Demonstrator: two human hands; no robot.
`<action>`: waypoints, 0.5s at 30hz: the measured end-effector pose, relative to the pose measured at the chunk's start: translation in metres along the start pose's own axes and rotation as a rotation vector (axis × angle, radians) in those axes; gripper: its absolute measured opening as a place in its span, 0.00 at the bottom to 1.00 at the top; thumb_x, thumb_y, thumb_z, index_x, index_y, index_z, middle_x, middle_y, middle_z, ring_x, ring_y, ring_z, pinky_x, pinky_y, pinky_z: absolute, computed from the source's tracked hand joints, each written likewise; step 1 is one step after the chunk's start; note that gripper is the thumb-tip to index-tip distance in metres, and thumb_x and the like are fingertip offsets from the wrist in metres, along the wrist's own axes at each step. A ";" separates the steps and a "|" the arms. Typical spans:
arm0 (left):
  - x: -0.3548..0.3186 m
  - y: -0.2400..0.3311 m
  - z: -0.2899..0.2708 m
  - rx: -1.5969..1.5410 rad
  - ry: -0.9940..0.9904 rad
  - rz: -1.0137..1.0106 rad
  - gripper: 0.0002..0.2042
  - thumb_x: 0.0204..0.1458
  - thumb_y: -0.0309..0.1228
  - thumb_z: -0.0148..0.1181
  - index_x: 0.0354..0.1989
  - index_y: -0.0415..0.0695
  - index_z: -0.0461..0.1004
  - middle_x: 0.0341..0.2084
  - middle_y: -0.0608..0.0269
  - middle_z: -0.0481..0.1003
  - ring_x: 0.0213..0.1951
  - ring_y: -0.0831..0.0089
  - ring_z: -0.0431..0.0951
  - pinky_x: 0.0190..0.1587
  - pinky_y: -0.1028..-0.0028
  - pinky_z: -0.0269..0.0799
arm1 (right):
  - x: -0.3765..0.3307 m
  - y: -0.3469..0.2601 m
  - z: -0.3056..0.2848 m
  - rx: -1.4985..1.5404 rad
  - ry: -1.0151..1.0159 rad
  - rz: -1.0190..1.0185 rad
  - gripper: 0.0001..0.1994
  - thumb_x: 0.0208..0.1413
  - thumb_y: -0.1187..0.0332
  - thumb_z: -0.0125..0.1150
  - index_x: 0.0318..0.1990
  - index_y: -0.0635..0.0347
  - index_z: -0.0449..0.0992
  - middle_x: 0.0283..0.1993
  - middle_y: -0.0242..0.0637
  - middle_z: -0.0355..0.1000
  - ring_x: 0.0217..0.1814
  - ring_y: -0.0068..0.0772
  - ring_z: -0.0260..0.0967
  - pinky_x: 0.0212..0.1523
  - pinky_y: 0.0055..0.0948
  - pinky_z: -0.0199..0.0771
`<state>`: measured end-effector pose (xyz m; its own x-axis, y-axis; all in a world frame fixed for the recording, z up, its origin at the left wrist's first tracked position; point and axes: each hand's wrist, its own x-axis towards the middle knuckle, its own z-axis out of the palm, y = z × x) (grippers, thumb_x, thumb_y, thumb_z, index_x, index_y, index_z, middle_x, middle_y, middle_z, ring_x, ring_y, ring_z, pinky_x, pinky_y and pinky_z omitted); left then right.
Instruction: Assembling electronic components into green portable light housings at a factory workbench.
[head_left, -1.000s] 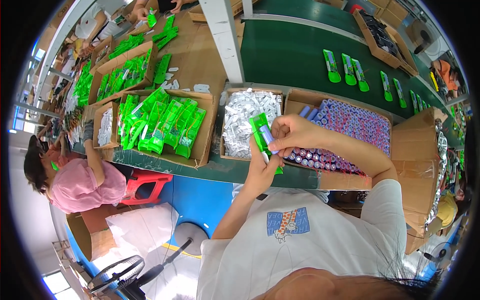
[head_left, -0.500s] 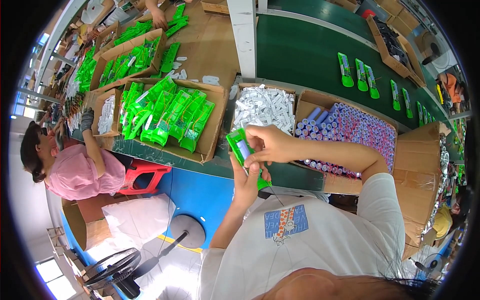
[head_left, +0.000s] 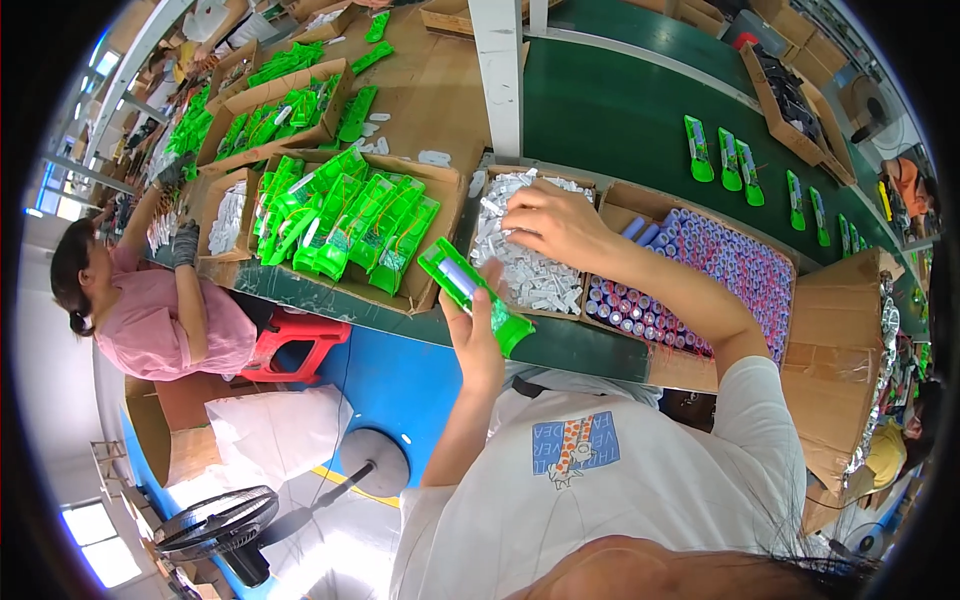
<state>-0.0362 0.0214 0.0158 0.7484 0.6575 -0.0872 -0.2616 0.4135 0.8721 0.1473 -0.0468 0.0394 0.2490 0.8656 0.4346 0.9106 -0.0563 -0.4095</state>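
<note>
My left hand (head_left: 478,345) grips a green plastic housing (head_left: 508,327), its fingers wrapped around the sides. In the housing's upper part lies a pale purple cylindrical battery (head_left: 458,277), and a green circuit board shows lower down. My right hand (head_left: 556,222) is over the cardboard box of small white plastic pieces (head_left: 545,290), fingers apart and pointing left. No piece can be seen between those fingers; the fingertips are just above or touching the pile, I cannot tell which. Right of that box stands a carton of purple batteries with red wires (head_left: 720,270).
At my left stands a carton of green housings with wires (head_left: 350,225), with a small box of white parts (head_left: 228,222) beyond it. Finished-looking green units (head_left: 697,150) lie on the green belt. A metal post (head_left: 497,80) rises behind the boxes. A person in pink (head_left: 165,320) works at left.
My right hand has left the housing and moved up over the white pieces. My left hand keeps the housing, now tilted and shifted slightly left. The person in pink has reached an arm forward.
</note>
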 end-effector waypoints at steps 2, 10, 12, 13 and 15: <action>0.012 -0.003 0.007 -0.081 -0.012 0.059 0.22 0.63 0.32 0.49 0.64 0.48 0.51 0.55 0.53 0.67 0.57 0.61 0.70 0.54 0.64 0.72 | -0.006 -0.007 -0.001 0.000 0.120 -0.131 0.06 0.46 0.67 0.67 0.33 0.53 0.78 0.34 0.28 0.72 0.36 0.33 0.72 0.34 0.33 0.74; 0.006 0.009 0.026 -0.227 -0.033 -0.143 0.20 0.63 0.31 0.48 0.62 0.45 0.55 0.52 0.52 0.68 0.55 0.57 0.72 0.43 0.68 0.79 | -0.013 -0.010 -0.014 0.353 -0.074 0.160 0.12 0.40 0.67 0.73 0.28 0.59 0.73 0.28 0.32 0.69 0.30 0.34 0.71 0.28 0.31 0.70; 0.008 0.009 0.029 -0.234 0.027 -0.184 0.18 0.60 0.27 0.55 0.56 0.47 0.59 0.49 0.57 0.69 0.48 0.69 0.74 0.41 0.71 0.77 | -0.017 -0.007 -0.009 0.316 -0.027 0.070 0.12 0.40 0.68 0.73 0.28 0.59 0.73 0.28 0.32 0.69 0.30 0.34 0.71 0.28 0.31 0.70; 0.011 0.004 0.025 -0.233 0.028 -0.184 0.18 0.60 0.27 0.55 0.56 0.47 0.59 0.49 0.57 0.69 0.48 0.69 0.74 0.41 0.71 0.77 | -0.019 -0.006 -0.007 0.278 0.021 -0.020 0.12 0.40 0.68 0.73 0.28 0.59 0.73 0.28 0.32 0.69 0.30 0.34 0.70 0.28 0.31 0.70; 0.018 -0.003 0.019 -0.061 0.055 -0.112 0.19 0.56 0.23 0.59 0.54 0.46 0.61 0.45 0.59 0.73 0.42 0.73 0.76 0.40 0.74 0.74 | -0.021 -0.010 -0.008 0.259 0.034 -0.078 0.11 0.41 0.68 0.72 0.30 0.58 0.75 0.29 0.32 0.70 0.31 0.34 0.71 0.29 0.31 0.72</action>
<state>-0.0099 0.0200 0.0208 0.7409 0.6380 -0.2097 -0.2164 0.5224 0.8248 0.1360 -0.0689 0.0409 0.1958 0.8449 0.4977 0.8137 0.1433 -0.5633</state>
